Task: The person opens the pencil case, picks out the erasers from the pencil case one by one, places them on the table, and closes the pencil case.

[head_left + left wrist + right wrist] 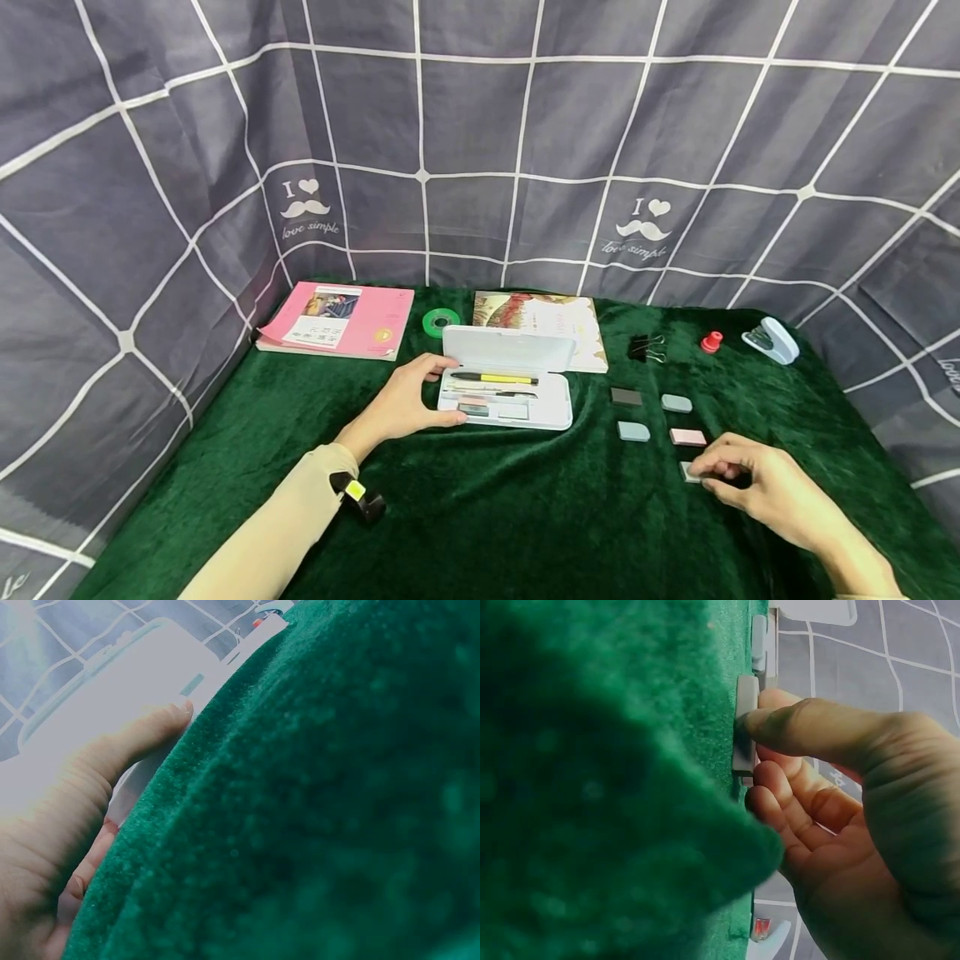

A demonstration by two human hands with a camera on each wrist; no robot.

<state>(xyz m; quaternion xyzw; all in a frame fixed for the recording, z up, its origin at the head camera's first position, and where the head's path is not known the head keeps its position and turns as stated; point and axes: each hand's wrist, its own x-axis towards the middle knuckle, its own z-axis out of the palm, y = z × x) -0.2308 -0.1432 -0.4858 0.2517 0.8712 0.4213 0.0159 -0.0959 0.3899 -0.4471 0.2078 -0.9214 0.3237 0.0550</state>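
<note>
An open white pencil case stands in the middle of the head view, its lid raised. My left hand grips its left end, thumb at the front corner and fingers towards the hinge. Inside lie a yellow and black pen, slim writing tools, and small blocks that look like erasers. At the right, my right hand pinches a whitish eraser low on the green cloth. Just behind it is a pink eraser. Two pale blue erasers and a dark grey one lie nearby.
Pink booklets lie at back left, beside a green tape roll. Behind the case is a patterned booklet. Black binder clips, a small red object and a light blue stapler stand at back right.
</note>
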